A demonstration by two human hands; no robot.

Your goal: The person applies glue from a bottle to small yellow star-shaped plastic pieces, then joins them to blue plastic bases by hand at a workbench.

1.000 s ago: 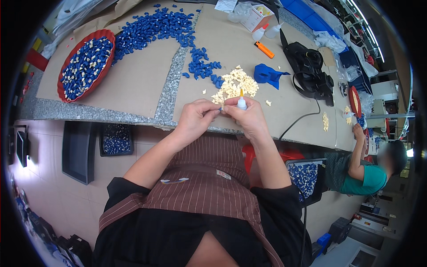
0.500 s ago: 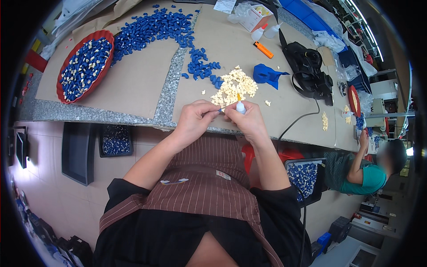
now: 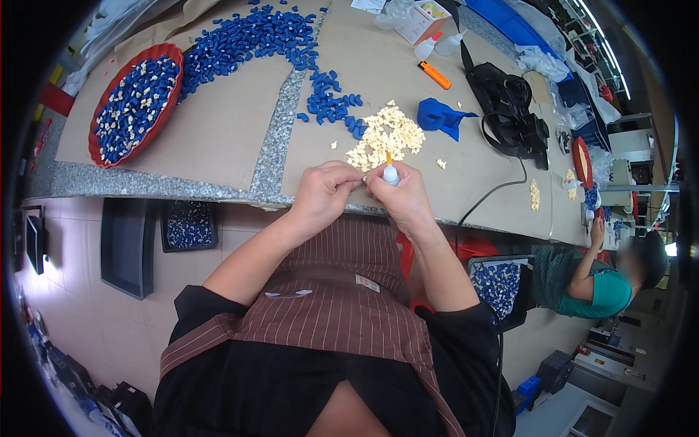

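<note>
My left hand (image 3: 320,191) is closed in a pinch at the table's front edge, on a small blue piece that the fingertips mostly hide. Close beside it, my right hand (image 3: 405,197) grips a small white bottle (image 3: 391,175) with a yellow nozzle pointing away from me. The fingertips of both hands nearly meet around the piece. Just beyond them lies a pile of small cream-coloured pieces (image 3: 397,135). Farther left, curved blue pieces (image 3: 331,107) spread into a larger heap (image 3: 251,40).
A red scalloped bowl (image 3: 93,138) of blue and cream pieces stands left. Right are a crumpled blue cloth (image 3: 440,118), orange cutter (image 3: 435,75), black strapped device (image 3: 510,109) and its cable. Trays (image 3: 127,251) rest below the table. A person in green (image 3: 601,291) works at right.
The view has shifted slightly. Both hands stay together at the same spot, and the blue at the left fingertips is now more covered.
</note>
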